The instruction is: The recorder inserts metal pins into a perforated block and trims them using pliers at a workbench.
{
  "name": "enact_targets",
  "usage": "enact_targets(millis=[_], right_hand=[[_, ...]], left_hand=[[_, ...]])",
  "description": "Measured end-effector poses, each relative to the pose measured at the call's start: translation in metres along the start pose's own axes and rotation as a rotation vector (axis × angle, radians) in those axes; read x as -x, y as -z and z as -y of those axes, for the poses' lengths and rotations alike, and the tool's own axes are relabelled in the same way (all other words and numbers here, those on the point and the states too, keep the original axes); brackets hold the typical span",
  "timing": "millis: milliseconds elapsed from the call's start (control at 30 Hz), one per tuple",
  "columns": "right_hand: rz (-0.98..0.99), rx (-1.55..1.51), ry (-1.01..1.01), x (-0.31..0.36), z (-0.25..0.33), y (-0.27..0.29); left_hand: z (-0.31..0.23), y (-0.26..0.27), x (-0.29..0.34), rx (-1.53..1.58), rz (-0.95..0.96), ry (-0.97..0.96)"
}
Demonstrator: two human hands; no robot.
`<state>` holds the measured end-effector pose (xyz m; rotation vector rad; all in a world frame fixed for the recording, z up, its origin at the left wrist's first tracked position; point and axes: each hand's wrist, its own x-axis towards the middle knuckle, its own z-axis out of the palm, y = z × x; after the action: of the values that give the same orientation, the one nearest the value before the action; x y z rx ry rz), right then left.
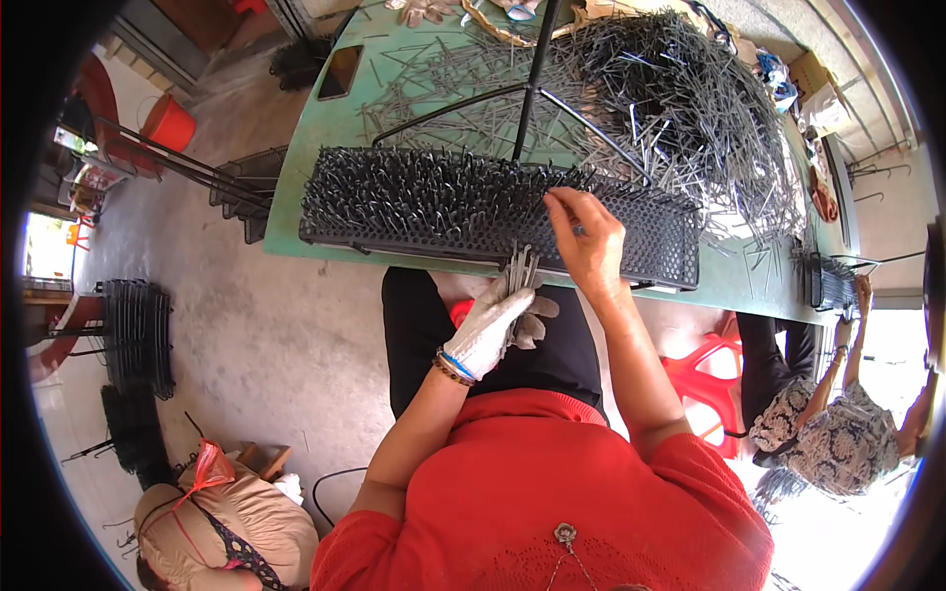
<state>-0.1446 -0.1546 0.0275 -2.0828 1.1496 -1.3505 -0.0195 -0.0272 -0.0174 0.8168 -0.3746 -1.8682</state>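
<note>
A long black perforated rack lies along the near edge of the green table. Dark thin metal pins, some with bent tips, stand densely in its left and middle holes; holes at the right show bare. My left hand, in a whitish glove, is closed around an upright bundle of grey metal pins, just below the rack's front edge. My bare right hand is above the rack, right of the standing pins, thumb and fingertips pinched together. Whatever is between those fingertips is too small to make out.
Loose pins are scattered over the green table, with a large heap at the back right. A black rod frame rises behind the rack. A phone lies far left. Another person works at right; one is lower left.
</note>
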Motion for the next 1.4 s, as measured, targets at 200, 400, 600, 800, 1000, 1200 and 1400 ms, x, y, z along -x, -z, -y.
enact_targets(millis=[200, 400, 600, 800, 1000, 1200, 1400], right_hand=[[-0.028, 0.131, 0.129, 0.002, -0.001, -0.002], [0.001, 0.089, 0.102, 0.004, 0.000, -0.003], [0.085, 0.133, 0.126, 0.008, -0.001, -0.001], [0.226, -0.021, -0.109, 0.006, 0.026, 0.015], [0.493, -0.261, -0.307, 0.011, 0.012, 0.023], [0.186, -0.459, -0.515, -0.004, 0.024, 0.017], [0.022, -0.273, -0.209, -0.012, 0.023, -0.006]], left_hand=[[-0.001, -0.002, 0.001, -0.082, -0.005, -0.024], [0.006, 0.013, -0.004, -0.012, 0.088, 0.001], [0.008, 0.016, -0.007, -0.009, 0.101, 0.034], [0.006, 0.045, -0.017, -0.089, 0.242, 0.229], [-0.008, 0.006, -0.002, -0.359, 0.156, 0.026], [-0.006, 0.010, 0.001, -0.216, 0.147, 0.083], [-0.007, 0.001, 0.007, -0.179, 0.031, 0.048]])
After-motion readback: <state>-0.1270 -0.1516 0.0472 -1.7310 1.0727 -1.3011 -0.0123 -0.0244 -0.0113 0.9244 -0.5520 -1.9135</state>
